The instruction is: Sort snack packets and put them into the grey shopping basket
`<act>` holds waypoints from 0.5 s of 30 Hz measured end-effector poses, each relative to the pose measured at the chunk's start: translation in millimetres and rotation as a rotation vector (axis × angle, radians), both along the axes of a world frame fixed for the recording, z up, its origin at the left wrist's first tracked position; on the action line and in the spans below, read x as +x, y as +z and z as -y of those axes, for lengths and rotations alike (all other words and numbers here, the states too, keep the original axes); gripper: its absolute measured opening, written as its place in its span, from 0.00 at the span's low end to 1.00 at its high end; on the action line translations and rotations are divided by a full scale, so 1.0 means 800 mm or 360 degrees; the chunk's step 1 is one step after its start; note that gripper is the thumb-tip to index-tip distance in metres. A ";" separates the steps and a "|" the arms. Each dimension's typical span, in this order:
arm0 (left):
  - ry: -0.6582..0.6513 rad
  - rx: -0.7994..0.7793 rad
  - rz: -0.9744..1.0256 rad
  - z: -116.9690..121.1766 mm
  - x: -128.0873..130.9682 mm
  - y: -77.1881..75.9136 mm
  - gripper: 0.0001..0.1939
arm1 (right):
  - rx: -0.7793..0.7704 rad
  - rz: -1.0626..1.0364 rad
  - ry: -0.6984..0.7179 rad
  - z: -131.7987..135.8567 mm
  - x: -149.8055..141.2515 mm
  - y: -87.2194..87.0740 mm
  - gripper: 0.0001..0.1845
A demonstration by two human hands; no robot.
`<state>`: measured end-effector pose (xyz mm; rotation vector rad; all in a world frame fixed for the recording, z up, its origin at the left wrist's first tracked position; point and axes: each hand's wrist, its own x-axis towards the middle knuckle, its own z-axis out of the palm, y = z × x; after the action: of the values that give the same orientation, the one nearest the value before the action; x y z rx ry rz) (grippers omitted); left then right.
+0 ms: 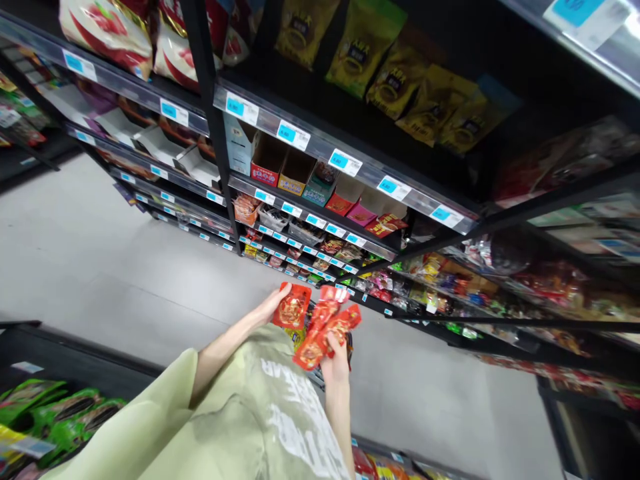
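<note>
My left hand (275, 303) is closed on the edge of one red snack packet (293, 307), held flat with its printed face up. In my right hand (337, 357) are several long red snack packets (319, 337), fanned out and overlapping, with the thumb pressed on top of them. The two hands are a short way apart in front of my body. Beneath the packets, a cart or basket with yellow packaging (296, 337) shows in part; most of it is hidden.
Ahead stands a tall black shelf unit (305, 133) with price tags, yellow-green bags (363, 50) and small open boxes (295, 175). More shelving with packaged goods (450, 280) runs along the right. Green bags (65, 413) lie on a shelf at lower left. Grey floor (125, 287) lies between.
</note>
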<state>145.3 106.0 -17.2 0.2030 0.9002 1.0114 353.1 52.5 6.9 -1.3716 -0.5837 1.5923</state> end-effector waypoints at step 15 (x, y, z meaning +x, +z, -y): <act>0.0379 0.0264 -0.0581 0.007 0.008 -0.012 0.32 | -0.0130 -0.0087 -0.0006 -0.004 -0.010 0.010 0.24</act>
<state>151.9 100.7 -27.2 0.4385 1.1914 1.2971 345.5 55.5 15.1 -1.3838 -0.4876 1.6609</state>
